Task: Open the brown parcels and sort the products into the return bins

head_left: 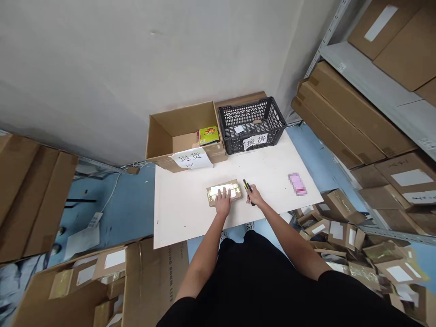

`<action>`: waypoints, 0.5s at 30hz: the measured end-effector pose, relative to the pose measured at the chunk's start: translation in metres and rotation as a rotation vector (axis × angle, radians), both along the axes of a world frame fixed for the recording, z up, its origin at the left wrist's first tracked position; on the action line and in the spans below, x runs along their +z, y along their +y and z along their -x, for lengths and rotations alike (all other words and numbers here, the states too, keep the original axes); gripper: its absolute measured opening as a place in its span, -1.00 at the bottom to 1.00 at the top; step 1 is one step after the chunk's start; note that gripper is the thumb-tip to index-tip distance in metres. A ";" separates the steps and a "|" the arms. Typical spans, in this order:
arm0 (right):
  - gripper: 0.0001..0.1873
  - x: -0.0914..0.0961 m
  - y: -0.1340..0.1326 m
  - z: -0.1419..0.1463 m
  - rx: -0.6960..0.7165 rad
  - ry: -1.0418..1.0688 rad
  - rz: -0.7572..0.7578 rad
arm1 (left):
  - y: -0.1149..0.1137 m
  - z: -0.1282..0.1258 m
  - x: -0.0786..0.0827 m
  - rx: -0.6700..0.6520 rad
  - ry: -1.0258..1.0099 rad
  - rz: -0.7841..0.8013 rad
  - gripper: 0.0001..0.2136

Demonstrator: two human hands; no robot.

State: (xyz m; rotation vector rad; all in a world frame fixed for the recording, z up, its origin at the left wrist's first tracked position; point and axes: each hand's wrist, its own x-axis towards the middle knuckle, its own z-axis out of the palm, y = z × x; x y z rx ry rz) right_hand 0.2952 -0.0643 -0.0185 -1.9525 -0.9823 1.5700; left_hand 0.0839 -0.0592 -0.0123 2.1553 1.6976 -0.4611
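Observation:
A small taped cardboard box [211, 196] with a white label lies on the white table [180, 213]. My left hand [223, 202] rests on its top with the fingers spread. Just right of the box, my right hand [254, 196] is closed around a black and yellow utility knife [247, 185]. The knife points up and away from me and stays apart from the box. Whether its blade is out is too small to tell.
Behind the box stand an open cardboard carton [163, 161] with a green packet [208, 135] inside and a black plastic crate [235, 147]. A blurred pink object [297, 184] lies at the table's right. Parcels [337, 230] are piled on the floor; shelves [368, 72] stand right.

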 end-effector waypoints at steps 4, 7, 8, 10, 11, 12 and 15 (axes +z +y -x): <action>-0.65 0.002 0.008 -0.008 0.179 -0.104 0.015 | -0.002 -0.010 -0.002 0.026 -0.002 0.010 -0.37; -0.60 0.001 0.011 -0.011 0.224 -0.126 0.004 | 0.001 -0.008 0.000 0.015 -0.004 0.018 -0.37; -0.60 0.000 0.012 -0.012 0.227 -0.125 -0.010 | 0.001 -0.008 0.000 0.011 -0.003 0.018 -0.37; -0.60 -0.001 0.012 -0.012 0.226 -0.124 -0.038 | 0.002 -0.006 0.000 0.007 0.000 0.016 -0.38; -0.60 -0.001 0.012 -0.012 0.224 -0.123 -0.049 | 0.001 -0.006 0.000 0.007 0.002 0.014 -0.38; -0.60 -0.001 0.012 -0.013 0.225 -0.120 -0.057 | 0.001 -0.006 -0.001 0.007 0.003 0.012 -0.38; -0.61 0.000 0.015 -0.015 0.248 -0.083 -0.062 | -0.001 -0.006 -0.002 0.008 0.003 0.010 -0.39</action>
